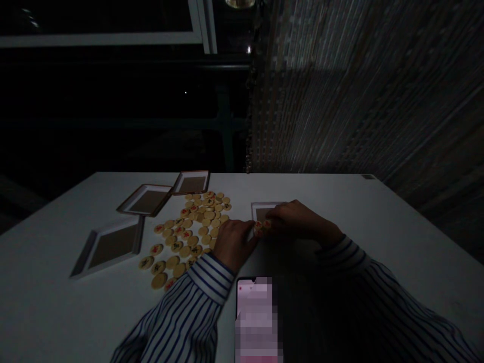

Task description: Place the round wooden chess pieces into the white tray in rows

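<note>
Both my hands meet near the middle of the white table (340, 201). My left hand (234, 242) and my right hand (298, 219) are closed in a pinch on a few round wooden game pieces (261, 227) with red marks. They hold them at the front edge of a small white-rimmed box tray (259, 207), which my right hand partly hides. A loose pile of several tan round pieces (192, 227), marked in red or black, lies just left of my left hand. Striped sleeves cover both my forearms.
Three shallow box trays lie at the left: one near (109, 247), one further back (145, 200), one behind the pile (192, 182). A lit phone (255, 312) lies at the table's near edge between my arms. A dark window and a curtain stand behind.
</note>
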Available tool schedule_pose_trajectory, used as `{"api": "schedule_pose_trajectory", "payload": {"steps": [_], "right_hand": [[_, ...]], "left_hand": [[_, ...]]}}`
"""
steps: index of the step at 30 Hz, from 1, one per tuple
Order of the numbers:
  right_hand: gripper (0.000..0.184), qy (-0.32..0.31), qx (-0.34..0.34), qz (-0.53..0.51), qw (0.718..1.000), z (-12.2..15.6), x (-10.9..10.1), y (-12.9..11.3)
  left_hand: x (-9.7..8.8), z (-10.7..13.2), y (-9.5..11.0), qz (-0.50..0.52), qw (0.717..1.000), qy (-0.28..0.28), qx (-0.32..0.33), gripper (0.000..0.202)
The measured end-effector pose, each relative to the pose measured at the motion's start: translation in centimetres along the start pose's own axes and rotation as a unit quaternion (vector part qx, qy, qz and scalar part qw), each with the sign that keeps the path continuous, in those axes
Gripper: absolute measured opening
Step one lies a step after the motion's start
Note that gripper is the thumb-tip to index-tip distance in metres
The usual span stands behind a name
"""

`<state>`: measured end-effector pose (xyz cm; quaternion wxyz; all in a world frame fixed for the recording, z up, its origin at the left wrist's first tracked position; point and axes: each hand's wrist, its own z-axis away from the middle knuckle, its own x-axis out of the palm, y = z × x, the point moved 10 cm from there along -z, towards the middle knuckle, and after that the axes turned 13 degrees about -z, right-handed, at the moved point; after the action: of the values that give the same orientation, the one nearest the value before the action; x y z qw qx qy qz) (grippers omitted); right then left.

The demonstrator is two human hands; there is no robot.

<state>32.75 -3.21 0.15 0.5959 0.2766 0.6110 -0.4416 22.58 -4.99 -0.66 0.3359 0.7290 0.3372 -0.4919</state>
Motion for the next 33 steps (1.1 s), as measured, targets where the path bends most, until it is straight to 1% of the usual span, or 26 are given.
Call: {"api": "schedule_pose_trajectory", "payload": {"steps": [13, 19, 23, 27, 29, 32, 33], "right_hand": [[0.029, 0.045, -0.004, 0.003, 0.999, 0.1, -1.2, -0.3], [0.029, 0.056, -0.010, 0.000, 0.998, 0.3, -1.7, -0.9], [0.030, 0.076, -0.018, -0.001, 0.997, 0.6, -2.6, -1.6], [0.032, 0.077, -0.014, -0.004, 0.997, 0.9, -3.4, -2.5], [0.032, 0.078, -0.015, -0.004, 0.997, 1.1, -3.7, -3.0], [0.031, 0.080, -0.025, -0.006, 0.996, 1.3, -4.0, -3.7], [0.031, 0.082, -0.030, -0.009, 0.996, 1.4, -4.1, -3.9]], "left_hand": [[-0.7, 0.3, -0.5, 0.019, 0.998, 0.064, -0.008, 0.032], [-1.7, 0.6, -1.2, 0.047, 0.993, 0.104, -0.021, 0.028], [-2.2, 1.0, -2.3, 0.101, 0.986, 0.121, -0.057, 0.027], [-2.8, 1.5, -3.3, 0.162, 0.975, 0.118, -0.092, 0.028], [-3.6, 1.9, -3.8, 0.178, 0.971, 0.119, -0.110, 0.029], [-4.9, 2.5, -4.7, 0.171, 0.970, 0.103, -0.138, 0.032], [-5.6, 2.8, -5.0, 0.165, 0.970, 0.106, -0.146, 0.032]]}}
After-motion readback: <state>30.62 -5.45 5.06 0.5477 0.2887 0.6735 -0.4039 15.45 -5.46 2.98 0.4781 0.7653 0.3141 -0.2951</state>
